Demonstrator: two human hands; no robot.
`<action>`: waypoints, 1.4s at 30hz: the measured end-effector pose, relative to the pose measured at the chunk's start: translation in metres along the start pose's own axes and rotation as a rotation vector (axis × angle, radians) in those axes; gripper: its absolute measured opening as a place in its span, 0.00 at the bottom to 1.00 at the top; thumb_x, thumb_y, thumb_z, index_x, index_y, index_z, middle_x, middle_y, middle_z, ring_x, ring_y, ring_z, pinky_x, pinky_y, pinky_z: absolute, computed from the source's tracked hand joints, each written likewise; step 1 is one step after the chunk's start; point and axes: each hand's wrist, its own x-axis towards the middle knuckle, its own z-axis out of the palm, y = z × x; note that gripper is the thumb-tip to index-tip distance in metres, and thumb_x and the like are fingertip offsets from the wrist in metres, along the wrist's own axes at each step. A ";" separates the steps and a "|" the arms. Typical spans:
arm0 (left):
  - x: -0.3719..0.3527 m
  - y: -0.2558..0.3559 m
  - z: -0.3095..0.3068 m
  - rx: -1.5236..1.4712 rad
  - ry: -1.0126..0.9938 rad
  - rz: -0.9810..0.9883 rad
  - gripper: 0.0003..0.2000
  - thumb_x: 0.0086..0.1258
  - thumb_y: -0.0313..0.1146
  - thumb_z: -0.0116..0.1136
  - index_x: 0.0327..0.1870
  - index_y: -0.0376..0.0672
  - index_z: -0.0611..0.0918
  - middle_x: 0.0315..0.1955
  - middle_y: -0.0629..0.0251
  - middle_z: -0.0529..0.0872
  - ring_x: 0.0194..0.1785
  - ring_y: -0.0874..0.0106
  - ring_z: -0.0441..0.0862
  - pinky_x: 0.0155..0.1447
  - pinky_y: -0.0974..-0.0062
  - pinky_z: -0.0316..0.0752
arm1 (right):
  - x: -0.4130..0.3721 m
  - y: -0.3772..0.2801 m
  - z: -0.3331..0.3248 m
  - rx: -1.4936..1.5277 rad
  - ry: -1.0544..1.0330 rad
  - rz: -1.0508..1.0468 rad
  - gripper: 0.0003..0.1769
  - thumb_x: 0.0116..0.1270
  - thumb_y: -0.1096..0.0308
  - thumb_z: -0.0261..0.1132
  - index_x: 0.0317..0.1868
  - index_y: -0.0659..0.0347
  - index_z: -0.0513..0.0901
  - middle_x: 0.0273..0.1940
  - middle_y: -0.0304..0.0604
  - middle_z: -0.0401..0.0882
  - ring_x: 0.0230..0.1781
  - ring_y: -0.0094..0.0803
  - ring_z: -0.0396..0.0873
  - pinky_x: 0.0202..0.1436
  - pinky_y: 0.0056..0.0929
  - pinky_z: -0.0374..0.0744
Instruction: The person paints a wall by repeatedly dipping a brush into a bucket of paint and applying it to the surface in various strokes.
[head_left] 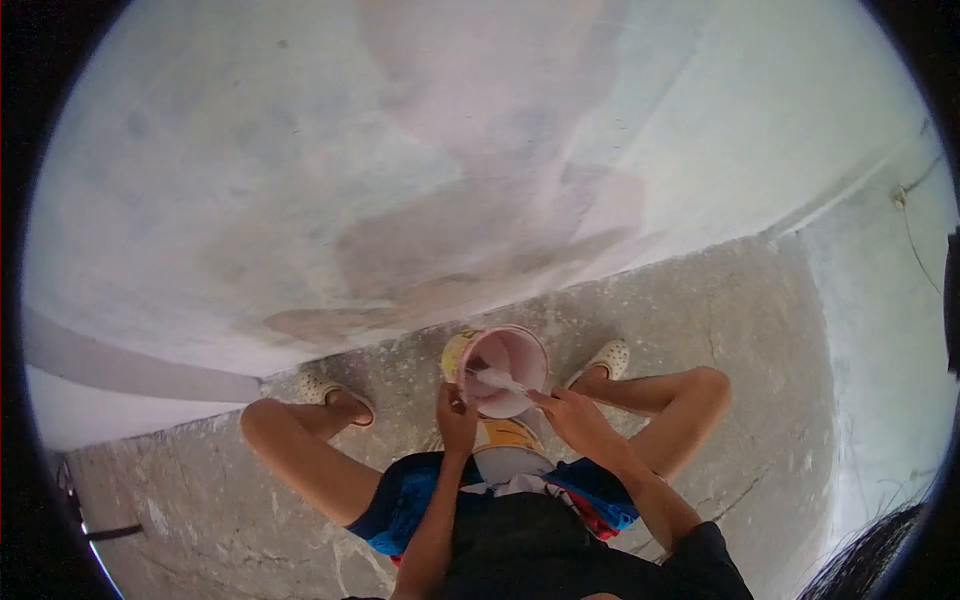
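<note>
A round bucket [541,352] with pinkish inner walls and a yellow label stands on the floor between the feet. My right hand [572,412] is closed on the handle of a whitish, coated tool [500,380], which reaches into the bucket's mouth. At the bucket's left rim is my left hand [457,410], its fingers curled; what they hold, if anything, is too small to make out. Beneath the seated body, close behind the bucket, a second container [508,435] with a yellow-orange band shows in part.
Ahead rises a pale wall [250,150] with pinkish, damp-looking patches. Another wall [880,330] at the right has a thin hanging cord [918,245]. Light clogs [318,388] are on both feet, on a speckled concrete floor [740,300]. Dark hair shows at the lower right.
</note>
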 end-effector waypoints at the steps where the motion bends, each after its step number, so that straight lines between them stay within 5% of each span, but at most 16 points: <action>1: 0.000 -0.003 -0.002 -0.065 -0.002 -0.047 0.10 0.60 0.19 0.55 0.39 0.39 0.70 0.32 0.69 0.70 0.29 0.82 0.69 0.32 0.83 0.67 | -0.001 0.002 -0.002 0.106 0.015 0.003 0.18 0.63 0.75 0.59 0.55 0.62 0.79 0.38 0.60 0.79 0.37 0.55 0.80 0.40 0.43 0.77; 5: 0.002 -0.011 -0.003 -0.117 0.036 -0.076 0.09 0.62 0.18 0.53 0.39 0.39 0.69 0.32 0.68 0.72 0.29 0.83 0.69 0.32 0.84 0.69 | -0.007 0.012 -0.018 0.280 0.103 -0.055 0.16 0.65 0.71 0.63 0.53 0.63 0.81 0.37 0.60 0.80 0.31 0.47 0.79 0.39 0.38 0.76; 7: 0.002 -0.001 -0.003 -0.131 0.052 -0.112 0.09 0.62 0.18 0.52 0.39 0.39 0.69 0.31 0.69 0.72 0.29 0.83 0.70 0.32 0.84 0.69 | -0.014 0.010 -0.038 0.366 -0.015 0.220 0.19 0.67 0.66 0.63 0.57 0.61 0.79 0.36 0.54 0.84 0.30 0.33 0.79 0.35 0.35 0.77; 10: 0.003 -0.006 -0.005 -0.176 0.063 -0.139 0.09 0.63 0.18 0.52 0.40 0.40 0.69 0.29 0.69 0.74 0.30 0.82 0.72 0.33 0.84 0.70 | -0.026 0.023 -0.040 0.511 0.056 0.216 0.20 0.67 0.63 0.65 0.58 0.59 0.79 0.32 0.43 0.84 0.27 0.22 0.71 0.32 0.27 0.74; 13: 0.002 -0.008 -0.003 -0.236 0.072 -0.163 0.09 0.63 0.19 0.52 0.41 0.40 0.70 0.30 0.68 0.75 0.31 0.81 0.74 0.33 0.84 0.71 | -0.034 0.022 -0.063 0.724 -0.092 0.468 0.19 0.68 0.63 0.65 0.57 0.59 0.81 0.30 0.32 0.80 0.26 0.18 0.68 0.31 0.22 0.73; 16: 0.003 -0.017 -0.003 -0.295 0.095 -0.198 0.09 0.63 0.19 0.52 0.41 0.40 0.70 0.32 0.67 0.76 0.33 0.80 0.75 0.33 0.83 0.72 | -0.039 0.022 -0.080 0.786 -0.012 0.475 0.19 0.67 0.65 0.66 0.57 0.59 0.81 0.30 0.28 0.77 0.26 0.15 0.67 0.30 0.18 0.71; 20: 0.004 -0.014 -0.001 -0.252 0.079 -0.234 0.09 0.63 0.19 0.51 0.41 0.40 0.69 0.33 0.68 0.75 0.35 0.79 0.75 0.35 0.82 0.73 | -0.038 0.007 -0.115 0.642 0.216 0.444 0.18 0.66 0.68 0.67 0.57 0.60 0.81 0.32 0.31 0.79 0.26 0.16 0.68 0.29 0.18 0.70; 22: 0.004 -0.022 -0.003 -0.313 0.074 -0.278 0.08 0.63 0.18 0.51 0.39 0.41 0.68 0.30 0.69 0.72 0.32 0.80 0.74 0.35 0.81 0.74 | -0.035 0.000 -0.129 0.395 0.523 0.192 0.18 0.65 0.73 0.66 0.56 0.61 0.81 0.33 0.35 0.80 0.26 0.17 0.68 0.27 0.19 0.69; 28: 0.004 -0.021 0.001 -0.318 0.086 -0.282 0.08 0.63 0.19 0.51 0.39 0.41 0.68 0.30 0.69 0.72 0.31 0.81 0.74 0.32 0.82 0.75 | -0.023 -0.033 -0.166 -0.144 0.908 0.116 0.20 0.64 0.79 0.63 0.57 0.60 0.81 0.30 0.41 0.76 0.26 0.22 0.73 0.29 0.25 0.74; 32: 0.002 -0.012 0.001 -0.331 0.052 -0.271 0.08 0.63 0.19 0.51 0.39 0.40 0.68 0.31 0.67 0.74 0.32 0.80 0.75 0.33 0.81 0.77 | 0.001 -0.029 -0.144 -0.261 0.929 0.112 0.22 0.64 0.79 0.62 0.60 0.59 0.78 0.31 0.43 0.74 0.25 0.30 0.75 0.28 0.30 0.75; 34: 0.002 -0.011 0.000 -0.302 0.037 -0.235 0.09 0.63 0.19 0.51 0.40 0.40 0.68 0.32 0.67 0.75 0.32 0.80 0.77 0.34 0.80 0.79 | 0.014 -0.013 -0.124 -0.172 0.703 0.091 0.24 0.66 0.78 0.60 0.63 0.58 0.75 0.32 0.46 0.73 0.26 0.38 0.76 0.29 0.35 0.75; 42: 0.001 -0.015 0.000 -0.275 0.032 -0.309 0.09 0.63 0.19 0.51 0.40 0.41 0.67 0.30 0.69 0.73 0.28 0.82 0.72 0.30 0.83 0.73 | 0.010 0.019 -0.064 -0.013 0.534 0.189 0.20 0.67 0.78 0.58 0.59 0.56 0.78 0.30 0.49 0.71 0.27 0.42 0.73 0.33 0.36 0.73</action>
